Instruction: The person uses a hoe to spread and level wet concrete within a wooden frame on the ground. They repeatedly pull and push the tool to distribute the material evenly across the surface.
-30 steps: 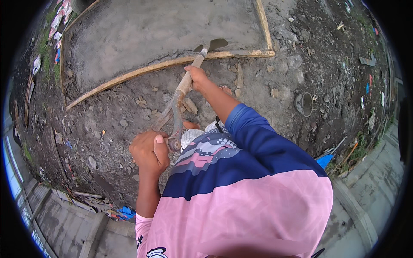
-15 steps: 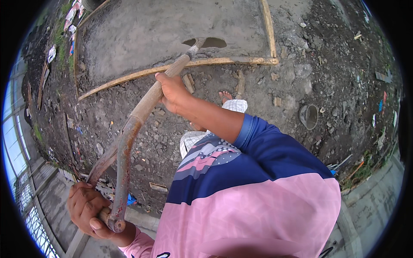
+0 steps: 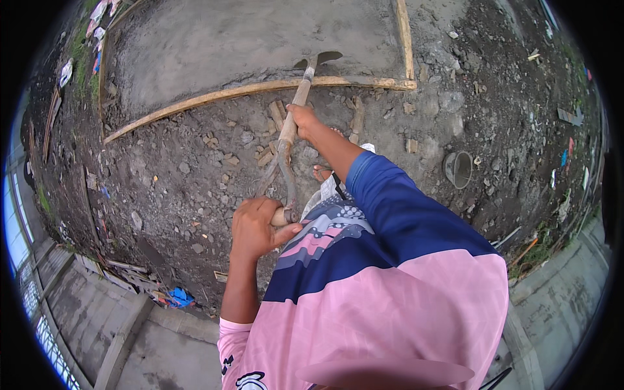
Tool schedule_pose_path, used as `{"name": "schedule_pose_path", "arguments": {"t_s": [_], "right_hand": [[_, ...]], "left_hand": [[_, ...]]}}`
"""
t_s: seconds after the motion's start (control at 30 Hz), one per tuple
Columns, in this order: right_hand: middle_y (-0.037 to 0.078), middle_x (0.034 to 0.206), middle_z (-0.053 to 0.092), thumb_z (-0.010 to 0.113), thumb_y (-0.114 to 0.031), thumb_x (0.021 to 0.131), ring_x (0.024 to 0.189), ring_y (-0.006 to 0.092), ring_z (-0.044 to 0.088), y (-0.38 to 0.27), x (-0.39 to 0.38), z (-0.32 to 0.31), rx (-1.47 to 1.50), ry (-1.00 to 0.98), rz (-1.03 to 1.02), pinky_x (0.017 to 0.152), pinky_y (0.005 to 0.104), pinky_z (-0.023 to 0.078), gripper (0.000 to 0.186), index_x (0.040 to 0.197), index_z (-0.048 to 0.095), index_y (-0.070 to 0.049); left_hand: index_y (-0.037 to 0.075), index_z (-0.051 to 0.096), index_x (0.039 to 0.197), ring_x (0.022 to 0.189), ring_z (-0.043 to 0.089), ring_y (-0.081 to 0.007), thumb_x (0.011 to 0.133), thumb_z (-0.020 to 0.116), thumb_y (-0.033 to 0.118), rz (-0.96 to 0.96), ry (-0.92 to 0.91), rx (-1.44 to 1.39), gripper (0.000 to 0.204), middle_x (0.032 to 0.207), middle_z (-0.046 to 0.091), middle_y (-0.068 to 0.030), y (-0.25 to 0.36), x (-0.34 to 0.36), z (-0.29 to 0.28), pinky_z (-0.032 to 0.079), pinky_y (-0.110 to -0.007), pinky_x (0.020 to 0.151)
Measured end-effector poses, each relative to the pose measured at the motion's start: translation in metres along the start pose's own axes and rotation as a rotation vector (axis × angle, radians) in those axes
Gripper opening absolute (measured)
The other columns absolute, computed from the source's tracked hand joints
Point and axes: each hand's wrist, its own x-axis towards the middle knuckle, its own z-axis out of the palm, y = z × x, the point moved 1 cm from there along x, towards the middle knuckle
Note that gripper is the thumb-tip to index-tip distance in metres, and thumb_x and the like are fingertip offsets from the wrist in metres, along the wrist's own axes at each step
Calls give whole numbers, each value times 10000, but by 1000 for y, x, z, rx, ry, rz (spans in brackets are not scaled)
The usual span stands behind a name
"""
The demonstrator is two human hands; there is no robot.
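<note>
Wooden hoe handle [image 3: 286, 146] is being gripped by both hands, its blade [image 3: 323, 58] resting on the grey slab [image 3: 247, 39].

Going left to right with the handle as landmark: left of it, open stony dirt [image 3: 175, 175] is lying rough and lumpy, bounded by a pale curved wooden strip [image 3: 214, 97] edging the smooth slab; near its butt end, the left hand [image 3: 255, 227] is curling its fingers tight round the wood, thumb pressing along it. Higher up the bent, worn shaft, the right hand [image 3: 302, 120] is wrapping closed fingers round it, just short of the strip. Brick scraps [image 3: 276, 117] are crowding beside the shaft. Well right of it, a round metal bucket [image 3: 459, 168] is sitting among rubble.
</note>
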Motion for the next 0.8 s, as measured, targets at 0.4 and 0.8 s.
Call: {"name": "schedule_pose_path", "arguments": {"t_s": [0.4, 0.8], "right_hand": [[113, 766, 501, 625, -167, 840, 680, 250, 557, -19, -84, 88, 354, -65, 145, 656, 463, 528, 291, 1029, 454, -27], [95, 750, 472, 566, -73, 835, 657, 233, 548, -42, -122, 125, 340, -89, 150, 650, 473, 552, 108, 863, 471, -29]], "left_hand": [[71, 615, 670, 765, 597, -280, 776, 639, 600, 53, 64, 321, 540, 729, 568, -83, 61, -25, -131, 478, -405, 802], [26, 328, 1394, 605, 550, -148, 865, 525, 123, -1017, 1112, -514, 573, 973, 549, -160, 112, 19, -146, 457, -238, 559]]}}
